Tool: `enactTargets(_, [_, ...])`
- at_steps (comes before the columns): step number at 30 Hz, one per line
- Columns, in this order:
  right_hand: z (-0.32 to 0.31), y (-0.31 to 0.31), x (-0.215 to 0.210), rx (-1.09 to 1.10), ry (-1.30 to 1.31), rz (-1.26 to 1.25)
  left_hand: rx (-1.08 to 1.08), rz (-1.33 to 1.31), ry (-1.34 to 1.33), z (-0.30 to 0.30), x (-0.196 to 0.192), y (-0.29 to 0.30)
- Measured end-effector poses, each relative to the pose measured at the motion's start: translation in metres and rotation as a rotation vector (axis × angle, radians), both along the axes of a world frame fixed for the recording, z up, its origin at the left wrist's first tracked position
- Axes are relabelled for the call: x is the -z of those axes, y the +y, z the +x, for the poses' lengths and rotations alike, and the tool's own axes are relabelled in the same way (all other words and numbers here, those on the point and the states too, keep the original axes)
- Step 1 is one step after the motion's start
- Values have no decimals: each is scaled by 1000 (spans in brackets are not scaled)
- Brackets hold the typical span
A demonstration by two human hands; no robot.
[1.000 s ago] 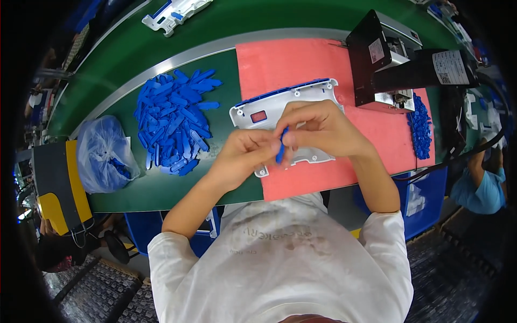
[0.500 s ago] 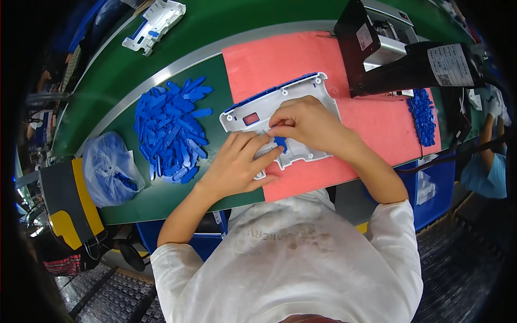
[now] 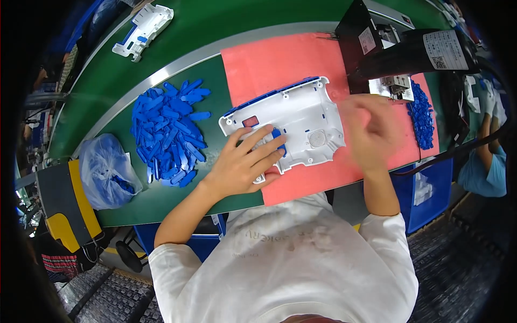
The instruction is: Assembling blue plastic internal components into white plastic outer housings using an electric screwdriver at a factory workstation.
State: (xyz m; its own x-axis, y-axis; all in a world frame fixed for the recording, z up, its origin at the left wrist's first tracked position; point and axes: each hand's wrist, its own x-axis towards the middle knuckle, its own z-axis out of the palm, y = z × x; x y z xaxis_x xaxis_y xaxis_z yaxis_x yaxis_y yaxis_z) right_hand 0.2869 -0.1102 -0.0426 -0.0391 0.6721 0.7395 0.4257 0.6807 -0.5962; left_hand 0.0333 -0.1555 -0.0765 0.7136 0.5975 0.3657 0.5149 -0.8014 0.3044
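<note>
A white plastic housing (image 3: pixel 301 121) with a blue top edge lies on a pink mat (image 3: pixel 280 62). My left hand (image 3: pixel 245 164) rests flat on its near left corner, fingers spread beside a small blue insert (image 3: pixel 278 139) seated in the housing. My right hand (image 3: pixel 371 132) is blurred above the mat, to the right of the housing, between it and a small heap of blue parts (image 3: pixel 421 116). I cannot tell whether that hand holds anything.
A big pile of blue plastic strips (image 3: pixel 169 132) lies left of the mat on the green bench. A blue plastic bag (image 3: pixel 107 172) sits further left. A black machine (image 3: pixel 398 48) stands at the back right. Another white housing (image 3: pixel 142 27) rides the green belt. Another person's arm (image 3: pixel 484 129) shows at the far right.
My right hand has left the housing and swung right toward the small blue heap. My left hand has flattened onto the housing, and the blue insert now sits in it.
</note>
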Motion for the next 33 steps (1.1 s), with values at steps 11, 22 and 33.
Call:
enactTargets(11, [10, 42, -18, 49, 453, 97, -28, -38, -25, 1, 6, -2])
enactTargets(22, [76, 7, -64, -141, 743, 153, -20, -16, -93, 8, 8, 5])
enactTargets(33, [89, 37, -58, 27, 476, 316, 6, -23, -119, 38, 8, 44])
